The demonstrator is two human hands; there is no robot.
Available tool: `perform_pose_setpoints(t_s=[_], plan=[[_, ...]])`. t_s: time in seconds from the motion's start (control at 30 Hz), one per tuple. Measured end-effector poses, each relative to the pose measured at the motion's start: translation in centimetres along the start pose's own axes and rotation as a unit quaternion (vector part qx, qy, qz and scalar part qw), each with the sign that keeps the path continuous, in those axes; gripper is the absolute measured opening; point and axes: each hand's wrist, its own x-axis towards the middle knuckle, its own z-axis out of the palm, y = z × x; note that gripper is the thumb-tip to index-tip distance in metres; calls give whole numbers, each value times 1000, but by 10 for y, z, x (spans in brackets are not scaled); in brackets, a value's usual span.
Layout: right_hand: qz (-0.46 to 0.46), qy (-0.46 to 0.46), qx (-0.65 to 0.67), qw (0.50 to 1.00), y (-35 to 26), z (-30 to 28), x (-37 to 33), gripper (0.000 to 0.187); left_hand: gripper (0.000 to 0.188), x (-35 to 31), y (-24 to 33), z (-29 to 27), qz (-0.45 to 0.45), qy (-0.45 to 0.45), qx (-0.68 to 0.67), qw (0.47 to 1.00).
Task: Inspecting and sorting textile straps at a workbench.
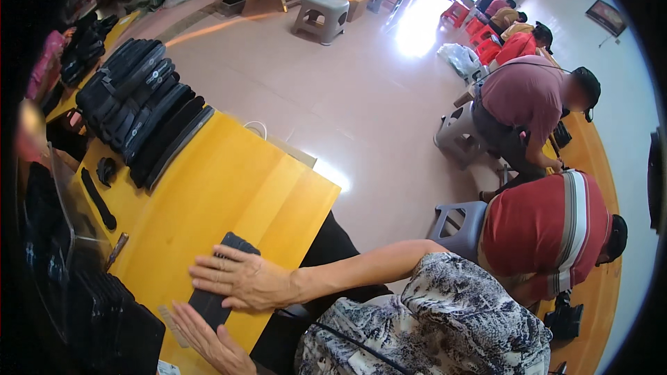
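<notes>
A dark, flat, elongated piece (208, 307) lies on the yellow wooden table (240, 167), with a ridged black end (240, 242) showing beyond my fingers. My right hand (243, 279) rests palm down across it, fingers stretched out flat. Just below, my left hand (212, 339) is also flat, with its fingers extended beside the near end of the piece; whether its fingertips touch it I cannot tell. A pale, narrow strip (172, 326), like a ruler, lies by the left fingertips. Much of the dark piece is hidden under the right hand.
Stacked black padded pieces (142, 107) stand at the table's far left. Near them lie a black strap (98, 198), a small curled black part (105, 171) and a wooden-handled tool (117, 251). Black flat pieces (114, 323) fill the lower left. People sit at a right-hand bench (594, 167).
</notes>
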Motion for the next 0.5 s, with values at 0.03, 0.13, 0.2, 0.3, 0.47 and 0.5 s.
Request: perform_pose_setpoints(t_s=[0.03,0.13,0.2,0.3,0.47,0.5], plan=[[28,-13,-7,1000,5,-7,-2,66,57,7,1,4,0,-42,22,999],[70,-39,-3,997,16,-23,0,67,60,26,0,11,-16,-116,54,992],[86,-45,4,995,25,-22,-2,68,61,34,-7,25,27,-140,95,985],[73,-14,3,997,30,-17,-6,68,62,38,-8,32,25,-184,86,979],[85,-36,14,996,29,-22,-4,67,64,36,-14,39,18,-187,72,980],[90,-34,16,995,29,-20,-5,66,65,37,-14,41,17,-185,62,981]])
